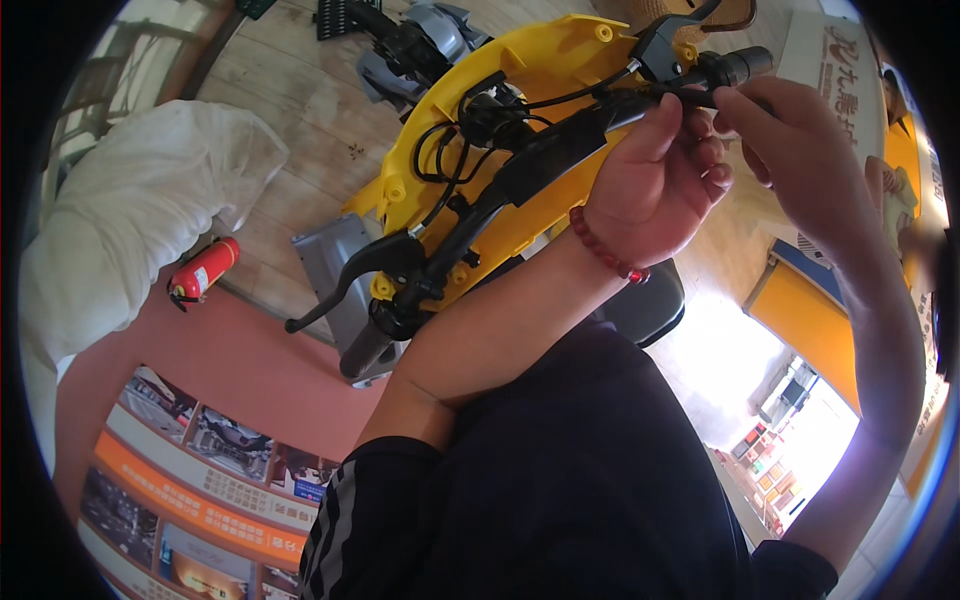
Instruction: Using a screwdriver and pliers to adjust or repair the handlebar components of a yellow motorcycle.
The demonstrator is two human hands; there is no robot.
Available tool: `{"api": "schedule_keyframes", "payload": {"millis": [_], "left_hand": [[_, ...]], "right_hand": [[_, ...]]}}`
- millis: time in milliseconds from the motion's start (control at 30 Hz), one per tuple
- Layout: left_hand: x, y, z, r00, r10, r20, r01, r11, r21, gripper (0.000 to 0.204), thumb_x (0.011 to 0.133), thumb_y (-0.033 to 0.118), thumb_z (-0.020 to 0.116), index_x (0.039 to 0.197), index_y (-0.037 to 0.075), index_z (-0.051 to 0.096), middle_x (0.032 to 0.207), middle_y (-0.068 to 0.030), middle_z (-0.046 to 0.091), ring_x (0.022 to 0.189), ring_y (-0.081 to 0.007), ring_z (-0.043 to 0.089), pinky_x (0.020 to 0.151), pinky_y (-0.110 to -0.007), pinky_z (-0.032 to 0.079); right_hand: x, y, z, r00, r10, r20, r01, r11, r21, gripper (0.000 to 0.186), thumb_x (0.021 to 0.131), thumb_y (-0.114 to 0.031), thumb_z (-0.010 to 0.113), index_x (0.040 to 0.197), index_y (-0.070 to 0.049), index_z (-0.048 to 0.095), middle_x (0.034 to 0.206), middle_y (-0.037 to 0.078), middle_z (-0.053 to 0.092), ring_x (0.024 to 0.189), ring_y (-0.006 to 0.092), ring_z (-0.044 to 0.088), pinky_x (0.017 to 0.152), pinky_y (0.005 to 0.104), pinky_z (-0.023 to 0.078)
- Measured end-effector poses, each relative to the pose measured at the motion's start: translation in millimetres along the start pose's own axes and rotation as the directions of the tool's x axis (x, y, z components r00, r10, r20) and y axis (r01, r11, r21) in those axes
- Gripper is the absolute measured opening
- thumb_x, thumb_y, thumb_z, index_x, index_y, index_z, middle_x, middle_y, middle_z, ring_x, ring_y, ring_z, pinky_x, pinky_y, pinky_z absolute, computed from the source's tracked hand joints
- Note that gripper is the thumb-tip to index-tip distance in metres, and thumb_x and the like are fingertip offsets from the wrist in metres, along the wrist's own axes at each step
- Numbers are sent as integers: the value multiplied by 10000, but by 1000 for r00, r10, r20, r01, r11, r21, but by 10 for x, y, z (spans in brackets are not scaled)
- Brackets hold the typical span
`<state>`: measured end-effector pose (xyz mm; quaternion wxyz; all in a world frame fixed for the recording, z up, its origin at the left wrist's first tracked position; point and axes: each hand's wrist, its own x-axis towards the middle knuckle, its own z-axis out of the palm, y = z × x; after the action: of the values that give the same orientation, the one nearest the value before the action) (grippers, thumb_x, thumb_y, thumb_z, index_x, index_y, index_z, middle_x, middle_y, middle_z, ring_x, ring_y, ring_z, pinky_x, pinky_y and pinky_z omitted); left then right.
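The long, black, tubular handlebar (550, 157) sits across the curved yellow plastic shell (540, 58) in front of you. Your left hand (648, 190), half-curled and palm up, hides part of that shell; you cannot tell whether its fingertips grip anything. Your right hand (795, 130) pinches a thin, black, rod-like piece (697, 97), its ends hard to make out. The handlebar's long axis slants from lower left to upper right.
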<state>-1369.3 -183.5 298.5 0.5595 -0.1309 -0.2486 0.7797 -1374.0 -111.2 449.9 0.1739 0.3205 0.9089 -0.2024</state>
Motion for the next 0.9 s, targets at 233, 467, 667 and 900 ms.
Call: {"api": "schedule_keyframes", "payload": {"millis": [233, 467, 667, 900], "left_hand": [[73, -24, -192, 992, 29, 122, -31, 999, 10, 221, 934, 287, 461, 1033, 127, 578, 885, 12, 594, 815, -118, 513, 785, -296, 410], [26, -75, -19, 994, 83, -71, -73, 989, 130, 288, 938, 341, 433, 1065, 114, 557, 943, -8, 592, 874, -145, 518, 855, -323, 406], [60, -68, -45, 989, 82, -120, -74, 995, 71, 171, 898, 298, 538, 959, 144, 578, 794, 39, 570, 731, -103, 517, 718, -291, 412], [40, -27, -41, 971, 130, -200, -117, 990, 73, 179, 846, 314, 614, 884, 140, 595, 719, 36, 551, 670, -91, 499, 660, -263, 395]], "right_hand": [[-85, 123, 76, 884, -453, -117, 369, 829, -419, 210, 803, -218, 588, 910, -37, 576, 689, 71, 590, 677, 199, 588, 622, 297, 445], [-66, 122, 11, 720, -648, 248, 554, 321, -768, 359, 774, -144, 620, 1119, -100, 533, 725, 65, 517, 679, 237, 565, 649, 347, 461], [44, 234, 84, 689, -694, 211, 627, 424, -653, 360, 789, -148, 602, 1118, -41, 504, 751, 82, 553, 680, 225, 581, 589, 315, 463], [-52, -125, -28, 966, 113, 232, -112, 994, -20, 339, 760, -105, 617, 1086, -62, 536, 753, 93, 525, 729, 257, 576, 611, 338, 469]]}}
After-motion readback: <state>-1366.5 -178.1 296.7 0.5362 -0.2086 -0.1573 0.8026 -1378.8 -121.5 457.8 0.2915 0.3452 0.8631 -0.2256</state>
